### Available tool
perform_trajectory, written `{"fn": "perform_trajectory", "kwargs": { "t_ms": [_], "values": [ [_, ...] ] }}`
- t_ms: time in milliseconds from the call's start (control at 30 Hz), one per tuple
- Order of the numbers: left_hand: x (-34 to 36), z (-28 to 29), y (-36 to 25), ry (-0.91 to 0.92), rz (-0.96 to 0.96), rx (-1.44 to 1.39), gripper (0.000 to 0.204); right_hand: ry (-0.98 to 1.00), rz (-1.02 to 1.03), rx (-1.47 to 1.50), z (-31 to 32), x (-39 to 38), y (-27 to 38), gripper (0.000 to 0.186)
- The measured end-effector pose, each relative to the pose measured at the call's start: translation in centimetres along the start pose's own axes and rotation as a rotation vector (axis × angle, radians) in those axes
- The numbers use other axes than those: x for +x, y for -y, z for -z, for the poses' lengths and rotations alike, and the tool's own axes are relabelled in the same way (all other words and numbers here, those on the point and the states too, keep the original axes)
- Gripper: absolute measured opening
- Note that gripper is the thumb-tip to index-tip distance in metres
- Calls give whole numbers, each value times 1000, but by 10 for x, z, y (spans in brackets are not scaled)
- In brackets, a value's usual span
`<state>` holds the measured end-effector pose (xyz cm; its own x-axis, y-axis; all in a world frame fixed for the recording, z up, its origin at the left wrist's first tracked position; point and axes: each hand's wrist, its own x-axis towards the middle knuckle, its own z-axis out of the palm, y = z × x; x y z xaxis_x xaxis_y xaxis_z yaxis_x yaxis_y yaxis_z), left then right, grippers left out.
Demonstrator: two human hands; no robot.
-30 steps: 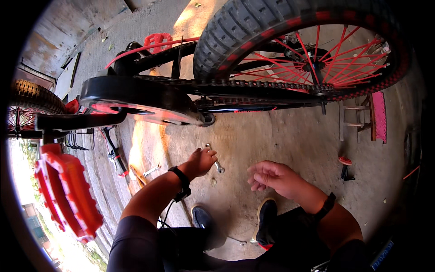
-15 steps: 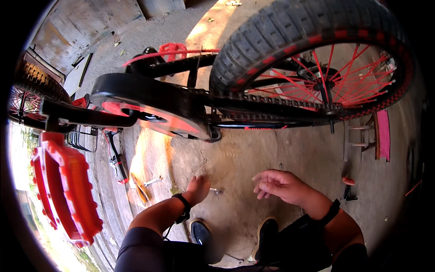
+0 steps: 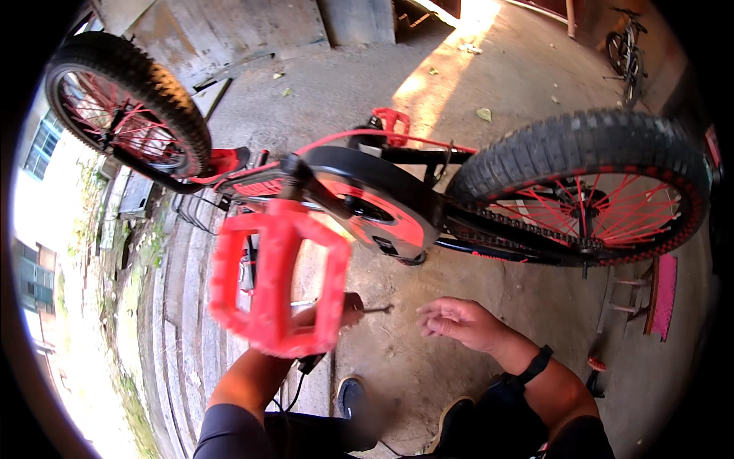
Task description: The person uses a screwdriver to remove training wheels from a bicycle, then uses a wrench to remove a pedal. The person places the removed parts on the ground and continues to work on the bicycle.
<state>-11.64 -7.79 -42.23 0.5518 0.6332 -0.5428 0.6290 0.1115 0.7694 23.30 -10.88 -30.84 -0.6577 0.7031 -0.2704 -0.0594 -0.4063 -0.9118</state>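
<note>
A person's left hand (image 3: 353,304), partly hidden behind a large red pedal (image 3: 281,268) near the camera, appears closed around a slim metal wrench (image 3: 378,310); the full grip cannot be seen. The wrench juts from that hand across the gap, pointing toward the right hand (image 3: 465,324) but well short of touching it. The hands are apart; the right has loosely curled fingers and a dark wristband (image 3: 537,366). Beyond them, over a concrete floor (image 3: 520,306), stands a black-and-red bicycle (image 3: 367,170) with thick tyres.
</note>
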Motion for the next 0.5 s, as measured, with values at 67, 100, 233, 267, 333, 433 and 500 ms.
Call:
{"fn": "perform_trajectory", "kwargs": {
  "t_ms": [67, 100, 233, 267, 333, 433, 500],
  "values": [
    [-32, 36, -43, -122, 91, -231, 18, 89, 119, 37, -18, 17, 40, 43],
    [-62, 57, -80, -183, 86, -234, 21, 142, 191, 122, -29, 28, 62, 45],
    [-132, 99, -121, -526, -244, -166, 30, 191, 406, 318, -77, 45, 148, 49],
    [-151, 103, -147, -579, -71, -516, 29, 169, 463, 389, -86, 47, 160, 47],
    [-176, 107, -172, -656, -102, -582, 26, 47, 620, 313, -97, 50, 172, 45],
    [-212, 106, -208, -824, -296, -605, 31, -232, 890, -29, -107, 62, 180, 48],
    [-226, 101, -230, -928, -360, -561, 33, -347, 976, -343, -101, 66, 187, 48]
  ]
}}
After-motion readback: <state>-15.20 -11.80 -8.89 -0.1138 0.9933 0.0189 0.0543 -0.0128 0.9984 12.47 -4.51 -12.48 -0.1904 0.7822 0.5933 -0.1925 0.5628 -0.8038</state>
